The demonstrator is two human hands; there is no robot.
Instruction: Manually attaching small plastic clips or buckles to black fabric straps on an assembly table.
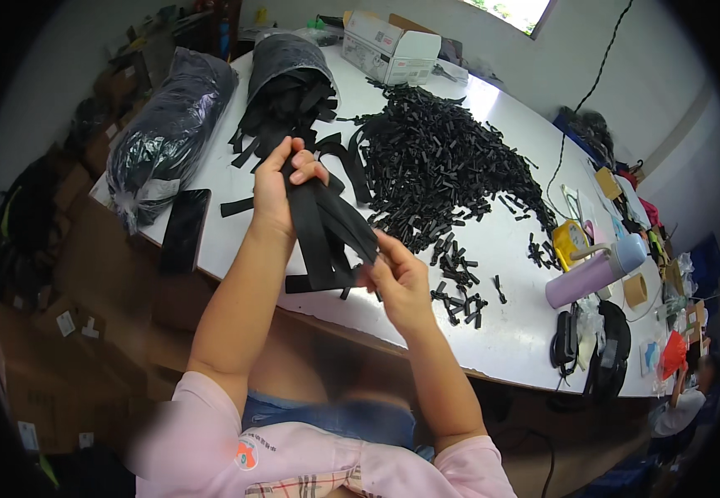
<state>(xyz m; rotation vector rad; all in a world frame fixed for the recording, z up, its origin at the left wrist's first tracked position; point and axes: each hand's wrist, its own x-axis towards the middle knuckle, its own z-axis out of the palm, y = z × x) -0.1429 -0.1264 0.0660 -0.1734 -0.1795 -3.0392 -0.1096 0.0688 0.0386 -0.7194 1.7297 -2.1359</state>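
Several black fabric straps (314,228) hang between my two hands above the table's front edge. My left hand (284,178) is closed round their upper end, fingers curled over. Lower and to the right, my right hand (396,278) pinches the other end of the straps. Behind my left hand, a clear plastic bag (292,54) lies on its side with more black straps (289,104) spilling from its mouth. A big heap of small black plastic pieces (443,158) lies just beyond my right hand, with loose ones scattered nearer me.
A filled dark plastic bag (169,133) and a black phone (185,231) lie at the left of the white table (360,319). An open carton (389,50) stands at the back. Rightward are a purple bottle (588,278), tape roll (635,289) and black pouches (609,353). Another person (682,407) is far right.
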